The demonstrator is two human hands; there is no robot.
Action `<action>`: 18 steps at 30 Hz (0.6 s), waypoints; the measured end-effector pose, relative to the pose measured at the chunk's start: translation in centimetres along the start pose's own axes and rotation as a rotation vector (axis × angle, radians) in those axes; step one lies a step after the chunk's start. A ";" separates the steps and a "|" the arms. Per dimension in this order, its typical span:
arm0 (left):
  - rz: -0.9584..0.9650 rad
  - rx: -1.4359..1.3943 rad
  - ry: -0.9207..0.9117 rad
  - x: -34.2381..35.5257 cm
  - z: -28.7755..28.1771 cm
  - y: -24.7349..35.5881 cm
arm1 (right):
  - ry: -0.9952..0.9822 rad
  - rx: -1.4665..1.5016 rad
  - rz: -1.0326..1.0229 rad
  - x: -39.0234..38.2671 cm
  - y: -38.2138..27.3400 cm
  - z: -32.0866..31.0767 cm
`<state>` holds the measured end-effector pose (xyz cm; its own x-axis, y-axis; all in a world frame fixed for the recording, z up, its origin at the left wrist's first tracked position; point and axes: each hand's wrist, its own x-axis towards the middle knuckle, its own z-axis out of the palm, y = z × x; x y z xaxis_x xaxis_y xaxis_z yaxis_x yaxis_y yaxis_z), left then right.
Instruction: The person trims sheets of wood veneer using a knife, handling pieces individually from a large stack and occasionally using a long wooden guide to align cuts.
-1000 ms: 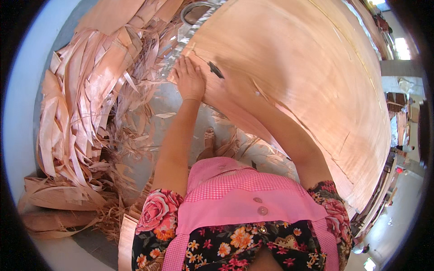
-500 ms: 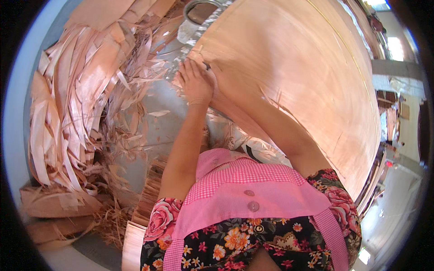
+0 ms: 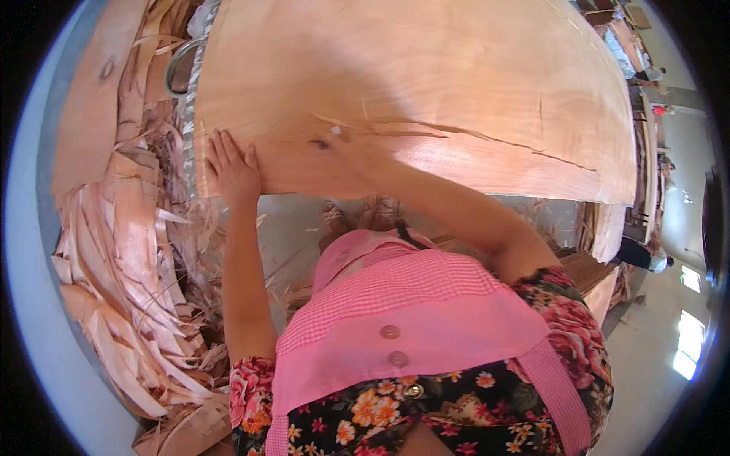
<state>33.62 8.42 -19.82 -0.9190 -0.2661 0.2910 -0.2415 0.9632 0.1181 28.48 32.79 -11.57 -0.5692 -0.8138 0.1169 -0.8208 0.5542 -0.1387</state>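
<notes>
A wide sheet of thin wood veneer (image 3: 471, 68) lies before me, with a long jagged split (image 3: 487, 137) running near its front edge. My left hand (image 3: 234, 169) rests flat on the sheet's near left corner, fingers spread. My right hand (image 3: 353, 156) is over the front strip of the sheet, left of most of the split. It is blurred, and its fingers barely stand out from the wood. Just by its fingers are a small dark spot (image 3: 322, 144) and a small white bit (image 3: 335, 131); I cannot make out what either is.
Torn veneer strips (image 3: 125, 281) are heaped along the left, beside a blue-edged wall. A round metal rim (image 3: 181, 68) shows past the sheet's left edge. Stacked veneer (image 3: 589, 273) stands at right. Other people (image 3: 642, 254) are far off at right. My feet (image 3: 334, 216) show below the sheet.
My view has turned, so the sheet's front edge now runs level across. My hands, close together at the corner before, are now apart; the right has moved rightward along the sheet.
</notes>
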 end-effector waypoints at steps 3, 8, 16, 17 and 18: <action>-0.038 -0.250 0.217 -0.4 -0.8 2.7 | -0.242 0.042 0.259 -2.2 1.4 -0.2; 0.136 -0.243 -0.361 -4.1 -1.2 13.7 | -0.241 0.003 0.253 -3.9 2.2 -0.4; 0.198 -0.192 -0.026 -4.6 -0.2 16.7 | -0.070 0.737 0.647 -20.7 14.8 -5.0; 0.239 -0.229 -0.034 -5.0 -0.1 18.6 | -0.159 0.657 0.751 -22.2 15.5 -4.8; 0.240 -0.331 -0.014 -5.2 -0.3 20.5 | -0.289 0.572 0.889 -23.4 16.3 -4.8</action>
<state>33.53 29.52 -18.66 -0.9416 -0.0331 0.3350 0.0911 0.9330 0.3481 28.20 61.64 -11.84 -0.8529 -0.2155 -0.4756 0.0634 0.8614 -0.5039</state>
